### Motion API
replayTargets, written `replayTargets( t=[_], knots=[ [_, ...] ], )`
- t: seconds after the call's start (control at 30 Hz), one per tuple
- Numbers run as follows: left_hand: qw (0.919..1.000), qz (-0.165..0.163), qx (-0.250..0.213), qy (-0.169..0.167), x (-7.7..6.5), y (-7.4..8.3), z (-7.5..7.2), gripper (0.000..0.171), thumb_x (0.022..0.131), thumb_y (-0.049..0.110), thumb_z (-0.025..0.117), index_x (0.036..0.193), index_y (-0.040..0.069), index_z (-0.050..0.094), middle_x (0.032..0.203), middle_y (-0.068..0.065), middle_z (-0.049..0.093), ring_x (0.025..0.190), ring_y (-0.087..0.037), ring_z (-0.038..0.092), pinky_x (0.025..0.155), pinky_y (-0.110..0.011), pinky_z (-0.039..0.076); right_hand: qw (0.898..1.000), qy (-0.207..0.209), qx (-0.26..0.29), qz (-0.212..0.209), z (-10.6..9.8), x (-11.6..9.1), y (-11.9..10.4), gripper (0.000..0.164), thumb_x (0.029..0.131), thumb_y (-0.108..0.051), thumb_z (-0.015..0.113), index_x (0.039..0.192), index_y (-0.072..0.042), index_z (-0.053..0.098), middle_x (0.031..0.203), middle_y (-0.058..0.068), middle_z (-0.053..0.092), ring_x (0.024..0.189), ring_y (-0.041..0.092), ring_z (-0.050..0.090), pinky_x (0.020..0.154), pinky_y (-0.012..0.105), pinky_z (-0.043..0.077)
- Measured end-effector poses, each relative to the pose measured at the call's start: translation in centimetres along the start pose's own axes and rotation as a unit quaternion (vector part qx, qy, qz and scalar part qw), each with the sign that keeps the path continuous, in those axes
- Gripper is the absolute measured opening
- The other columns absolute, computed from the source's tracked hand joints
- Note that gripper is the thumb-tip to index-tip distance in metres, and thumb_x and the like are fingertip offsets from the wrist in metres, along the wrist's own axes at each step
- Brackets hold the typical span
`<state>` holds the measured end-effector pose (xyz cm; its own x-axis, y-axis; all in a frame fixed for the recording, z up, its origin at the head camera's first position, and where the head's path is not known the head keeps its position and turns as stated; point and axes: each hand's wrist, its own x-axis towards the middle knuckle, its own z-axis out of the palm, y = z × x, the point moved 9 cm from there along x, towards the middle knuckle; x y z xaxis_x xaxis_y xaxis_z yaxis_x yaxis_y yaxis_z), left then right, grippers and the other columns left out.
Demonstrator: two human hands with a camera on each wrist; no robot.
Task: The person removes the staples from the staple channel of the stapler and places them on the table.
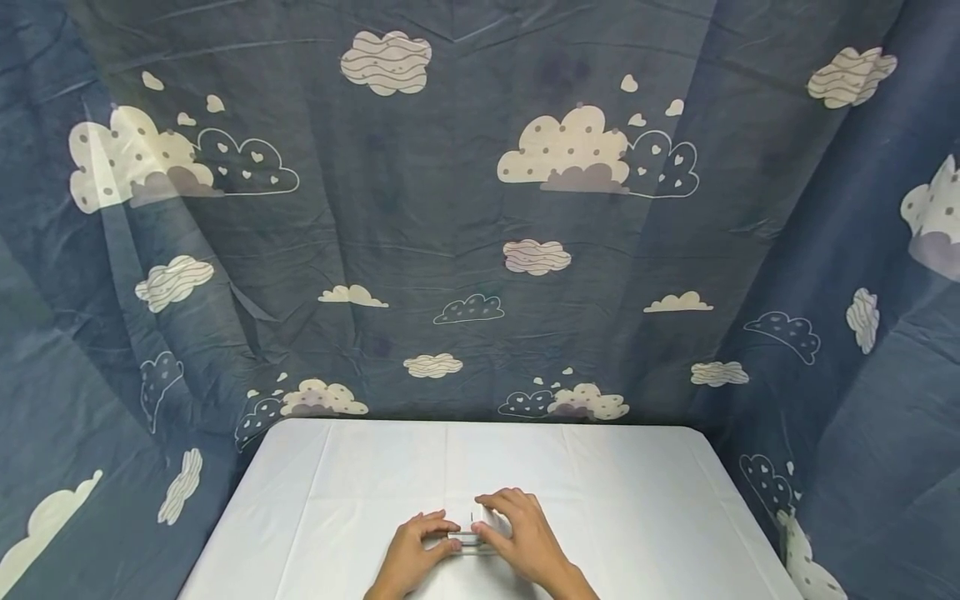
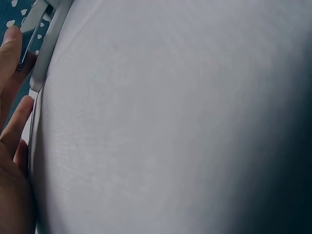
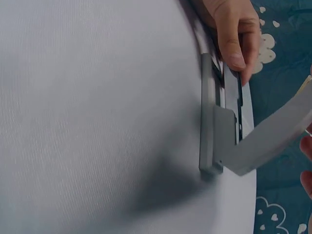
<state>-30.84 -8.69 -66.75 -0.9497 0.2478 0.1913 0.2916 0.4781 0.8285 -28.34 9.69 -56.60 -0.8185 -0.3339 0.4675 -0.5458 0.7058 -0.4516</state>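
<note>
A grey stapler (image 1: 468, 540) lies on the white table, its top cover (image 3: 278, 131) swung up away from the base (image 3: 207, 117). Between base and cover runs the staple magazine (image 3: 231, 90). My left hand (image 1: 411, 552) pinches the magazine's end between thumb and fingers, as the right wrist view shows. In the left wrist view the left hand (image 2: 14, 170) is partly cut off beside the stapler's base (image 2: 51, 48). My right hand (image 1: 525, 537) holds the raised cover from the right; only its fingertips (image 3: 307, 146) show in the right wrist view.
The white table (image 1: 360, 475) has rounded far corners. Behind it and on both sides hangs a dark blue curtain (image 1: 420, 208) with printed clouds. A shadow falls on the table beside the stapler in the right wrist view.
</note>
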Motion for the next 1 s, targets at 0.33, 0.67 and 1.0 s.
replayTargets(
  t=[0.33,0.67,1.0],
  knots=[
    [0.9998,-0.007,0.017,0.005,0.0,0.2,-0.1,0.029,0.084,0.05,0.079,0.107,0.033,0.079,0.125,-0.005,0.075,0.122,-0.033,0.067,0.106,-0.06,0.049,1.0,0.019,0.009,0.008,-1.9,-0.4,1.3,0.031,0.09,-0.04,0.079,0.119,-0.031,0.072,0.099,-0.018,0.07,0.097,0.005,0.063,0.09,0.037,0.049],
    [0.9996,-0.024,0.016,0.005,-0.1,-0.2,-0.1,0.027,0.083,0.051,0.079,0.106,0.036,0.079,0.122,0.003,0.075,0.121,-0.028,0.067,0.107,-0.057,0.05,0.999,0.009,0.028,0.044,-3.3,-1.1,2.8,0.033,0.09,-0.044,0.078,0.121,-0.034,0.072,0.1,-0.02,0.071,0.095,0.005,0.063,0.091,0.037,0.048],
    [0.9995,-0.025,0.018,0.004,-0.2,-0.2,-0.1,0.026,0.085,0.051,0.078,0.106,0.036,0.078,0.118,0.009,0.075,0.12,-0.025,0.067,0.106,-0.054,0.051,0.997,0.003,0.031,0.068,-4.1,-2.0,4.4,0.033,0.091,-0.042,0.078,0.122,-0.034,0.072,0.106,-0.016,0.074,0.095,-0.001,0.059,0.091,0.038,0.048]
  ],
)
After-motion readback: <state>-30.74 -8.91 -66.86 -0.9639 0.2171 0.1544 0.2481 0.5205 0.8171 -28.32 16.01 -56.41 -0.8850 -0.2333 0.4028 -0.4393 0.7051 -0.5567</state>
